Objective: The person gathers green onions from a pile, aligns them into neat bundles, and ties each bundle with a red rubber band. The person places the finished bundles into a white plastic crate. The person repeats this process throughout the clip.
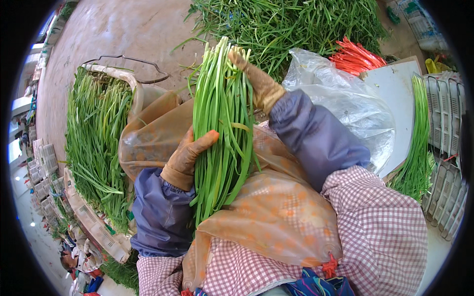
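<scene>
Upright in front of my apron stands a bunch of Chinese chives (222, 122), its pale cut ends up and its flat green leaves hanging down. My left hand (190, 155), in a brown stained glove, grips the bunch from the left around its middle, thumb across the front. At the upper right of the bunch, my gloved right hand (259, 79) touches the pale stem ends with its fingertips. Whether those fingers pinch a stem or leaf cannot be made out. A yellowish leaf (240, 126) crosses the bunch, and a translucent orange-patterned apron (274, 199) covers my lap.
Left stands a container (137, 88) packed with chives and with a wire handle. Ahead lies a heap of loose leaves (289, 29). On the right are red ties (355, 57), clear plastic film (344, 103), a white board (398, 88), more chives (413, 155) and plastic crates (444, 114).
</scene>
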The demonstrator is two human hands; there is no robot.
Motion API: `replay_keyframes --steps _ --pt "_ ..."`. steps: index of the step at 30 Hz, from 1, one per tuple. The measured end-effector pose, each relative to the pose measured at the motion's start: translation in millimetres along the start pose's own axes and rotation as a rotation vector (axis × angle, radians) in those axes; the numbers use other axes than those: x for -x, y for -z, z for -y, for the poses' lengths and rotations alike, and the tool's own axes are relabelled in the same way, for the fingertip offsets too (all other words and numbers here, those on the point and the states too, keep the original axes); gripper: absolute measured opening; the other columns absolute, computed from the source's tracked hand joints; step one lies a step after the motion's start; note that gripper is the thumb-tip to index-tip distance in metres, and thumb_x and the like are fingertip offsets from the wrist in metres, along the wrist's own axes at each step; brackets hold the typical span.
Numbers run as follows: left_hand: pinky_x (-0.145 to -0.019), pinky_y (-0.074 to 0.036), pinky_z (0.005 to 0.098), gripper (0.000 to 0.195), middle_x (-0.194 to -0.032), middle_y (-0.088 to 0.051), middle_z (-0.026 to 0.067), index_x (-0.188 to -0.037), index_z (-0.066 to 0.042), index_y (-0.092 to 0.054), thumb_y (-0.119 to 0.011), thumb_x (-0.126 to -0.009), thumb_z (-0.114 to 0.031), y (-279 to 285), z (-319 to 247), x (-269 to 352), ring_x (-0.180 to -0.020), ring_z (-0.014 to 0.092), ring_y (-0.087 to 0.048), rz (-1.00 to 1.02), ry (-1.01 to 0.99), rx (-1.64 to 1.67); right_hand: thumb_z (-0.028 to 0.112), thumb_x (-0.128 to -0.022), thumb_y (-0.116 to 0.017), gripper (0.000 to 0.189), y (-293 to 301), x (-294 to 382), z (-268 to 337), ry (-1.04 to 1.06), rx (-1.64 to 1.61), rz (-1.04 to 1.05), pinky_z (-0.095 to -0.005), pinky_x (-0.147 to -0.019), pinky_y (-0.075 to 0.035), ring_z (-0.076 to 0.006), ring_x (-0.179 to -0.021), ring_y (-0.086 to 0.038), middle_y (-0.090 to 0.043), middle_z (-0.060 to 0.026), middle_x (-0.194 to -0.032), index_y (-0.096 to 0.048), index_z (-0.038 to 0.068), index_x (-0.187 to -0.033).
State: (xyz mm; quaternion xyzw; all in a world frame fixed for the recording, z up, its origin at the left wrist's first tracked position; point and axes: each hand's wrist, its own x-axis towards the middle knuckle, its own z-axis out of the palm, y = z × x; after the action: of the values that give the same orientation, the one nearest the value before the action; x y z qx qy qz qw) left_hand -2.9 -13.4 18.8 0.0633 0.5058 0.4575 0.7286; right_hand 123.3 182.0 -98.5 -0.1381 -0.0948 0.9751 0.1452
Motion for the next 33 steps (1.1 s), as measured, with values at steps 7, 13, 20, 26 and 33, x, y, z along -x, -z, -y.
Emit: replay_keyframes --steps 7,13,20,26,33 --pt "-0.082 -0.059 0.0336 0.053 -0.115 -0.068 0.0047 -0.136 -0.009 -0.051 -0.072 -0.093 -0.034 5.6 -19.5 -29.9 -0.096 0.018 -0.069 -0.074 0.251 0.052 0.030 -0.090 -0.077 0.044 -40.7 48.0 -79.3 -0.056 -0.259 -0.247 -0.0415 -0.086 -0.062 -0.0268 -0.096 -0.072 -0.072 -0.0143 -0.108 -0.063 0.002 -0.120" --pt "-0.087 -0.059 0.0327 0.043 -0.109 -0.074 0.0076 -0.120 -0.007 -0.067 -0.071 -0.093 -0.041 19.3 -55.6 -87.9 -0.092 0.019 -0.071 -0.130 0.841 -0.085 0.037 -0.091 -0.074 0.043 -27.3 31.7 -86.5 -0.209 -0.472 -0.509 -0.0453 -0.077 -0.064 -0.0298 -0.085 -0.074 -0.073 -0.0170 -0.100 -0.066 0.000 -0.111" --pt "-0.083 -0.060 0.0304 0.049 -0.111 -0.075 0.0051 -0.121 -0.007 -0.069 -0.074 -0.090 -0.044 75.2 -35.9 -186.0 -0.092 0.014 -0.071 -0.090 1.008 -0.163 0.053 -0.088 -0.072 0.055 76.4 -9.9 -115.6 -0.211 -0.497 -0.565 -0.0459 -0.081 -0.062 -0.0281 -0.087 -0.073 -0.074 -0.0131 -0.104 -0.067 0.006 -0.114" --pt "-0.086 -0.059 0.0337 0.062 -0.115 -0.071 0.0065 -0.136 -0.008 -0.055 -0.080 -0.086 -0.033 43.2 -49.6 -158.9 -0.098 0.020 -0.070 0.159 0.333 -0.624 0.042 -0.089 -0.076 0.050 44.8 -11.6 -86.7 -0.128 -0.554 -0.453 -0.0465 -0.080 -0.062 -0.0288 -0.087 -0.073 -0.072 -0.0153 -0.107 -0.063 0.005 -0.121" --pt "-0.100 -0.048 0.0367 0.075 -0.137 -0.054 0.0136 -0.150 -0.014 -0.038 -0.076 -0.088 -0.030 15.3 -88.3 -62.4 -0.121 0.025 -0.057 -0.016 0.032 -0.884 0.008 -0.080 -0.083 0.045 -54.9 -16.8 -60.8 0.429 -0.122 -0.390 -0.0383 -0.075 -0.060 -0.0253 -0.087 -0.070 -0.071 -0.0106 -0.102 -0.062 0.003 -0.119"
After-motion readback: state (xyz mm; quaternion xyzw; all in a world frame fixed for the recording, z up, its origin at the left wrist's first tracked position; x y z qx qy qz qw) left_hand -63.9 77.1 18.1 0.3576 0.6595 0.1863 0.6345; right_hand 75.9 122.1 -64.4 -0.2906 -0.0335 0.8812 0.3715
